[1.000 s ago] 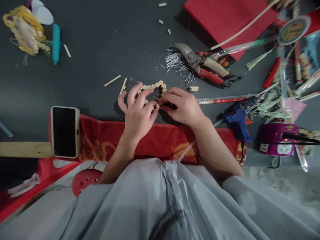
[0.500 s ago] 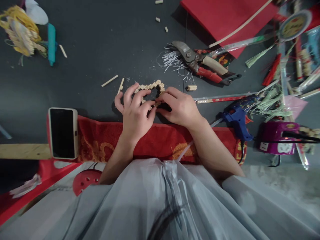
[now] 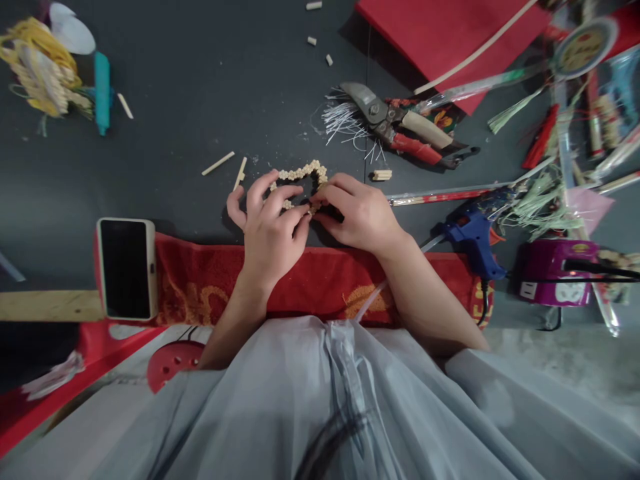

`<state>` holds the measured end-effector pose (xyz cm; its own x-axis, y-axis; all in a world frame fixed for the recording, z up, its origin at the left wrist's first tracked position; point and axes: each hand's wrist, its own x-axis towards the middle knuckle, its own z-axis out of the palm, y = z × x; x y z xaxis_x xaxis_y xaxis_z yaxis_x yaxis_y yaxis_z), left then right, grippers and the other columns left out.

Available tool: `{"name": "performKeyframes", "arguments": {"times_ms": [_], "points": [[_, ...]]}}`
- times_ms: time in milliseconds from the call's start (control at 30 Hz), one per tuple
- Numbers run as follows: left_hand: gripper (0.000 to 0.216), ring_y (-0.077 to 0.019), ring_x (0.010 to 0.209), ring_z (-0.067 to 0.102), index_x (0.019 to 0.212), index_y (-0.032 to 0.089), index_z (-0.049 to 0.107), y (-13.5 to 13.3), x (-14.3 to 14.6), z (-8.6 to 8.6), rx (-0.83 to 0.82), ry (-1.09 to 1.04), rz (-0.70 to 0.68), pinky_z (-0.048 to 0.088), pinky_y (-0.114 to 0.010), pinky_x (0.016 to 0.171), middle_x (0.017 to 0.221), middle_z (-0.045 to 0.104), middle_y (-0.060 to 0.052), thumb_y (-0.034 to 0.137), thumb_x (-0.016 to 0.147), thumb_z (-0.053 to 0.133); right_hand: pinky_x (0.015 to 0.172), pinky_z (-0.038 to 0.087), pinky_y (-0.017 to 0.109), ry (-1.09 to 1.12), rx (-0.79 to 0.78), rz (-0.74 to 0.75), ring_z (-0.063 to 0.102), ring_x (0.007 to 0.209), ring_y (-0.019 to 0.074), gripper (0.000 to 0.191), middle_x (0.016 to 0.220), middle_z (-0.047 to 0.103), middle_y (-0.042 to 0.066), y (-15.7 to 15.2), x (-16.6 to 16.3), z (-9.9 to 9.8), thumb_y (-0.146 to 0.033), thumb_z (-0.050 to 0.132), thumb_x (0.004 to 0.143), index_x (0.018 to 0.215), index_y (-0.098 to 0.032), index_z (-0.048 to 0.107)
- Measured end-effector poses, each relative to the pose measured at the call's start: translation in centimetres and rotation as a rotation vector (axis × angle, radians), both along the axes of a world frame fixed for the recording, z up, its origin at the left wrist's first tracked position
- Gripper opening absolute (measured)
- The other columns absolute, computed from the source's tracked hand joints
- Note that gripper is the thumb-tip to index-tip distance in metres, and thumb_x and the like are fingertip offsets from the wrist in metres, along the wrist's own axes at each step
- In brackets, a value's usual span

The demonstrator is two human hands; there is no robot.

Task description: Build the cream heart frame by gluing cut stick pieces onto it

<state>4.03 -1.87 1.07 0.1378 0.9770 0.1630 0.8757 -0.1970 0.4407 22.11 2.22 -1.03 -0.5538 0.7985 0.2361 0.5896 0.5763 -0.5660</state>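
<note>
A pale beaded loop (image 3: 314, 168), made of small cream clusters, lies bent on the dark tabletop between my hands. My left hand (image 3: 274, 217) reaches over its left and near side, thumb and fingertips closed on the near edge. From the right, my right hand (image 3: 361, 212) pinches the loop's near right part between thumb and fingers. The two sets of fingertips almost meet there, and they hide that part of the loop. Short cream sticks (image 3: 218, 164) lie just left of my left hand. A small stick bundle (image 3: 382, 175) is beyond my right hand.
Red-handled pruning shears (image 3: 407, 127) lie beyond my right hand, beside cut white threads (image 3: 343, 121). A blue glue gun (image 3: 473, 237) and purple power socket (image 3: 557, 273) are at right. A phone (image 3: 127, 268) rests left on a red towel (image 3: 200, 277). Red sheets (image 3: 450, 40) are at the back.
Both hands stay almost in place on the beaded loop, with only slight finger movement. The whole view has shifted a little.
</note>
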Motion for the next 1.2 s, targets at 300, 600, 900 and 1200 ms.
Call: {"name": "performKeyframes", "arguments": {"times_ms": [300,600,900,1200], "points": [[0.013,-0.0313,0.138,0.048,0.084,0.028,0.070,-0.03,0.02,-0.22,-0.001,-0.002,0.007,0.015,-0.060,0.118,0.116,0.073,0.000,0.027,0.092,0.061,0.073,0.050,0.031,0.023,-0.011,0.012,0.063,0.089,0.0206,0.016,0.102,0.065,0.008,0.07,0.08,-0.11,-0.024,0.056,0.091,0.104,-0.018,0.065],[0.017,-0.0331,0.137,0.052,0.084,0.029,0.073,-0.09,0.10,0.45,-0.002,-0.015,-0.001,0.018,-0.063,0.118,0.116,0.075,-0.002,0.025,0.093,0.059,0.070,0.049,0.031,0.013,-0.008,0.006,0.063,0.088,0.0205,0.017,0.102,0.066,0.009,0.01,-0.03,0.21,-0.026,0.056,0.091,0.102,-0.018,0.066],[0.016,-0.0333,0.137,0.052,0.085,0.030,0.073,-0.07,0.07,0.58,-0.021,-0.015,0.004,0.020,-0.065,0.117,0.115,0.075,-0.002,0.025,0.092,0.059,0.071,0.048,0.030,0.030,-0.013,0.004,0.064,0.087,0.0201,0.018,0.101,0.067,0.009,0.03,0.01,0.24,-0.028,0.054,0.093,0.101,-0.018,0.066],[0.015,-0.0329,0.136,0.052,0.085,0.030,0.073,-0.10,0.05,0.52,-0.030,-0.040,0.013,0.021,-0.065,0.118,0.115,0.075,-0.002,0.024,0.091,0.061,0.068,0.046,0.029,-0.004,0.015,-0.002,0.063,0.086,0.0187,0.017,0.101,0.067,0.007,-0.06,-0.13,0.13,-0.026,0.055,0.091,0.102,-0.020,0.068]]}}
